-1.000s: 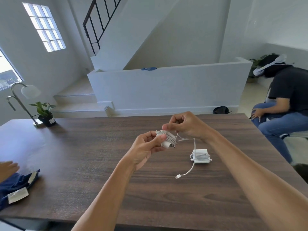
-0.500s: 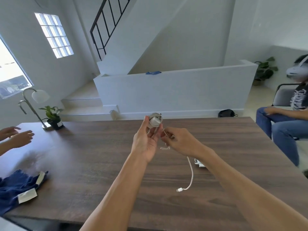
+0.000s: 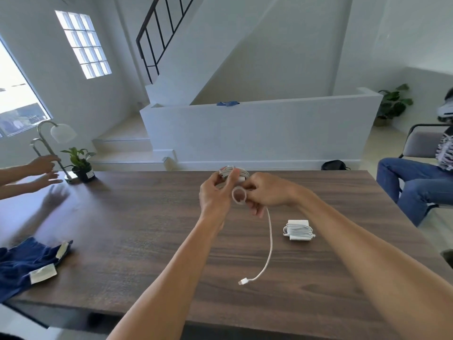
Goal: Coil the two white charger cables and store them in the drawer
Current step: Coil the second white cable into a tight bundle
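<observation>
Wooden table (image 3: pixel 137 231): near edge cut off by the frame; no drawer in view. Left hand (image 3: pixel 215 195), fingers curled, holds a partly wound charger (image 3: pixel 234 173) above the far side of the table; the adapter body is mostly hidden behind the fingers. Right hand (image 3: pixel 266 192) pinches a small cable loop (image 3: pixel 239 195) just beside it. The loose cable tail (image 3: pixel 269 241) hangs down, its connector near the tabletop. Second charger (image 3: pixel 299 230), already coiled, lies on the table to the right.

No legible text, brand, number or sign observed. Pale tags (image 3: pixel 43 273) on the blue cloth (image 3: pixel 22 263), near left of the surface, cannot be read.
</observation>
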